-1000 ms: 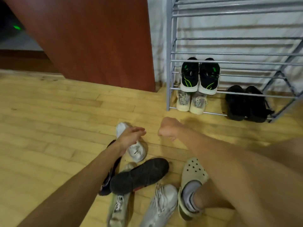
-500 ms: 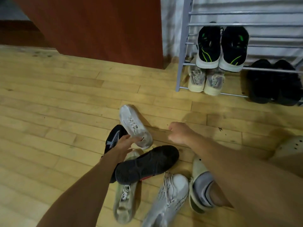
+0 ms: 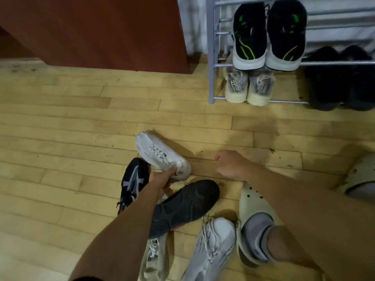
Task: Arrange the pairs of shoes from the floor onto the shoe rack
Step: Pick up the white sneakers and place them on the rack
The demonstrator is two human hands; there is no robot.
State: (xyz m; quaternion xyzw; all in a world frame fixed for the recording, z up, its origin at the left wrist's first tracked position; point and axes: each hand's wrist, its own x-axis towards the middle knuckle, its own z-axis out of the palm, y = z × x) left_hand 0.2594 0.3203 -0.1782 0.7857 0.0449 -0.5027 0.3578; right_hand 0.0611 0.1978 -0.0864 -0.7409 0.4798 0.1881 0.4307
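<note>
My left hand point(image 3: 160, 180) grips the heel end of a white sneaker point(image 3: 160, 154) that lies on the wooden floor, toe pointing away to the upper left. My right hand point(image 3: 229, 164) hovers just right of it with fingers curled, holding nothing. Under my left arm lie a black-and-lilac sneaker point(image 3: 132, 180) and a dark shoe turned sole up point(image 3: 184, 205). Nearer me are a pale sneaker point(image 3: 153, 258) and a white knit sneaker point(image 3: 211, 248). The grey metal shoe rack point(image 3: 212, 57) stands at the upper right.
On the rack sit black-and-green sneakers point(image 3: 267, 33), cream sneakers point(image 3: 249, 88) below them and black shoes point(image 3: 341, 78) to the right. My feet wear cream clogs point(image 3: 251, 203). A brown wooden panel point(image 3: 97, 31) stands at the upper left.
The view has dropped and moved closer to the floor. My left hand has closed around the white sneaker's heel end; my right hand stays curled beside it.
</note>
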